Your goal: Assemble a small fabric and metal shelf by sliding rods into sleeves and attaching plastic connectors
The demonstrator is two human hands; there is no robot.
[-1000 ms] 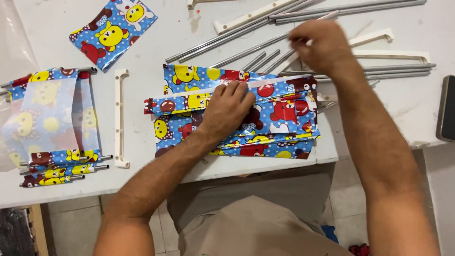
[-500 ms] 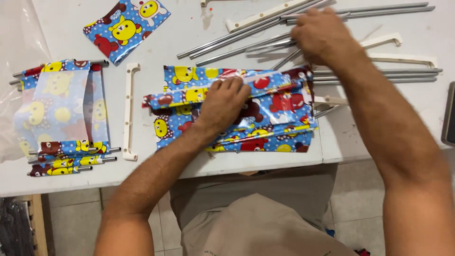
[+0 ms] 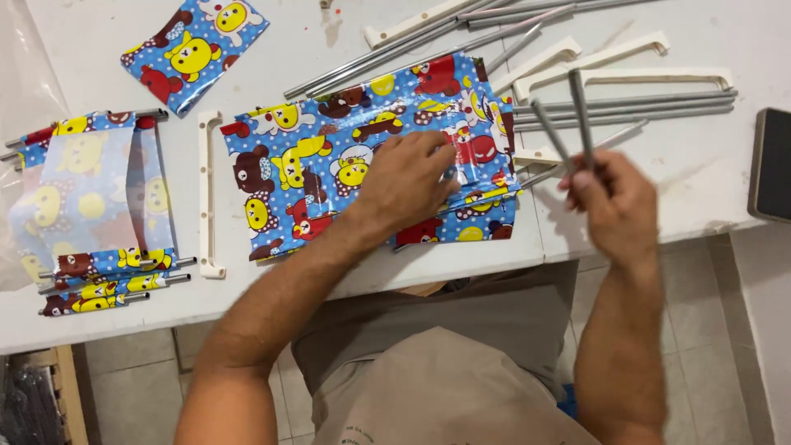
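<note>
Blue patterned sheet (image 3: 362,156), now spread flat on the white table (image 3: 676,198), pinned under the open left hand (image 3: 408,181); right hand (image 3: 614,202), withdrawn nearer, now clenches two metal rods (image 3: 568,111), lifted from the far pile

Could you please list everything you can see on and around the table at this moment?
Printed plastic sheet: one, blue with cartoon bears, spread at table centre under the left hand.
Small printed piece: one, same blue pattern, top left.
Printed sheet fitted with rods: one, blue pattern, left end of table.
Metal rods held: two, grey, in the right hand.
Loose metal rods: several, grey, top and right of table.
Plastic brackets: several, cream; one left of the spread sheet, others top right.
Dark flat object: one, black, right edge.
Table: one, white.
Left hand: flat on the spread sheet.
Right hand: closed around two rods.
</note>
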